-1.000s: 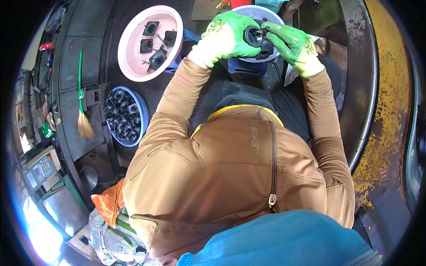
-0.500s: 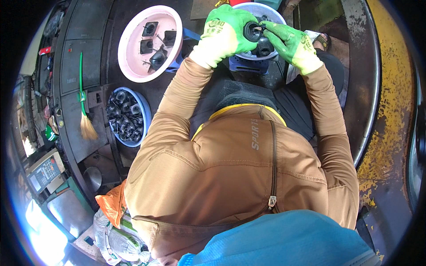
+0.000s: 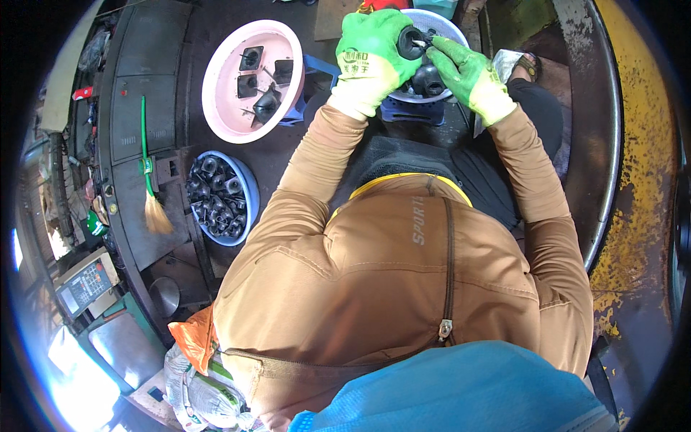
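My left hand (image 3: pixel 376 54), in a green and pale yellow glove, grips a black rubber part (image 3: pixel 411 43) with a round, cup-like end. My right hand (image 3: pixel 466 74), gloved alike, has its fingers pinched together at the opening of that part. Something small and pale shows at those fingertips, too small to name. Both hands are above a pale perforated basket (image 3: pixel 452 27), which contains more black rubber parts (image 3: pixel 427 81). The basket rests on a blue stool (image 3: pixel 412 112).
To the left, a pink basin (image 3: pixel 210 85) holds several black parts with square flanges. Nearer, a blue basin (image 3: pixel 250 189) is heaped with similar black parts. A green-handled broom (image 3: pixel 147 165) leans against grey metal cabinets (image 3: pixel 144 104). A worn yellow metal surface (image 3: pixel 643 165) runs along the right.
The whole view has shifted slightly, so everything sits a little to the right and lower. The left hand has turned the rubber part a little; the right fingers stay at its opening.
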Available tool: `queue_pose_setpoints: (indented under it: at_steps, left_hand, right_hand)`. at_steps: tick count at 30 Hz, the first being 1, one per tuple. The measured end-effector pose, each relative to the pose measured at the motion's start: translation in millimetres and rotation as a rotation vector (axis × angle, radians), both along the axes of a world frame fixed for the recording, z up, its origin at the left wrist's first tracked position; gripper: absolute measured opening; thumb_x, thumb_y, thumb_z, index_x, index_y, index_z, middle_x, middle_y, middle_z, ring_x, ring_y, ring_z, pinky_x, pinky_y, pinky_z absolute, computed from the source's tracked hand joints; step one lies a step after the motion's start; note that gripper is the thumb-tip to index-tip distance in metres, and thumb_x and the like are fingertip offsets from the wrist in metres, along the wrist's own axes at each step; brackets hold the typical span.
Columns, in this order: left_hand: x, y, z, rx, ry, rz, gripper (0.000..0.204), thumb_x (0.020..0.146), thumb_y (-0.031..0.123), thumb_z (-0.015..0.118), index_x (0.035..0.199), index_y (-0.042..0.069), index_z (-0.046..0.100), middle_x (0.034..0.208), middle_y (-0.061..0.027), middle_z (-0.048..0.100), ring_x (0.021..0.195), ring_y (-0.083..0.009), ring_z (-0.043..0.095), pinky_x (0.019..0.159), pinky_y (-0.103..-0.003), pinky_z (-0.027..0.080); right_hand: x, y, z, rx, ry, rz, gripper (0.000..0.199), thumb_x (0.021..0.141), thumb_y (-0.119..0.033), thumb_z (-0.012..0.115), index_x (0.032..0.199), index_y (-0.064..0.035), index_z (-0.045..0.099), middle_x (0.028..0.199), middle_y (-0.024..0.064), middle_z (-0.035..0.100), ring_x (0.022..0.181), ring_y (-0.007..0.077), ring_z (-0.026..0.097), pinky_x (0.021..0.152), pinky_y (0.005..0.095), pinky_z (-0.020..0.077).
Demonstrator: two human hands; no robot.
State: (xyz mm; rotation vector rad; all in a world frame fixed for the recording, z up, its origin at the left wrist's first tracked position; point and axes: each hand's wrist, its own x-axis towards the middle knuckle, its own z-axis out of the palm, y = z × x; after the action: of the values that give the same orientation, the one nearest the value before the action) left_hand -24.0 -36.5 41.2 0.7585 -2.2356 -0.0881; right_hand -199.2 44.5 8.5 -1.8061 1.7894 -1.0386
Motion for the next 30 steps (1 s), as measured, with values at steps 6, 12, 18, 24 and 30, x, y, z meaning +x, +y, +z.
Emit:
queue_pose_setpoints:
  at_steps: [6,12,18,24,30]
  left_hand:
    - [-4.6,3.3,12.9,-0.062,-0.018,0.060,0.044,0.059,0.019,0.076,0.102,0.013,0.067,0.105,-0.0051,0.065,0.092,-0.0296,0.056,0.083,-0.040,0.043]
    - [-10.1,-3.2,14.7,-0.145,0.087,0.085,0.044,0.063,0.009,0.066,0.107,0.010,0.065,0.107,-0.0093,0.063,0.091,-0.0334,0.055,0.081,-0.042,0.044]
    - [-12.3,-8.1,-2.6,-0.172,0.119,0.078,0.046,0.062,0.014,0.069,0.108,0.010,0.066,0.108,-0.0093,0.064,0.090,-0.0331,0.056,0.081,-0.042,0.044]
    - [-18.8,-19.3,-15.6,-0.188,0.172,0.057,0.051,0.058,0.028,0.083,0.104,0.012,0.067,0.105,-0.0055,0.065,0.094,-0.0266,0.057,0.086,-0.040,0.042]
    - [-21.0,-16.4,-21.5,0.245,0.428,-0.024,0.053,0.064,0.026,0.087,0.108,0.004,0.065,0.102,-0.0103,0.066,0.094,-0.0257,0.063,0.085,-0.037,0.048]
  right_hand:
    - [18.4,-1.0,-3.6,0.056,-0.223,-0.018,0.038,0.093,-0.035,0.056,0.122,-0.0095,0.063,0.114,0.0180,0.065,0.107,0.0339,0.062,0.090,0.0398,0.0487]
    - [39.6,0.0,13.3,0.217,-0.730,0.077,0.030,0.098,-0.031,0.054,0.113,-0.0065,0.061,0.075,-0.0013,0.054,0.061,0.0064,0.048,0.053,0.0209,0.0385]
    - [39.5,10.1,35.4,0.588,-1.270,0.186,0.030,0.102,-0.036,0.044,0.098,-0.0091,0.057,0.062,-0.0067,0.042,0.046,0.0031,0.031,0.042,0.0212,0.0256]
    - [30.9,-4.3,33.8,0.567,-2.171,0.712,0.031,0.102,-0.034,0.042,0.099,-0.0063,0.055,0.060,-0.0075,0.037,0.042,0.0047,0.030,0.040,0.0227,0.0239]
    - [-2.7,-13.0,31.7,0.034,-1.751,-0.040,0.032,0.098,-0.037,0.050,0.103,-0.0065,0.058,0.066,-0.0005,0.048,0.047,0.0082,0.040,0.045,0.0248,0.0321]
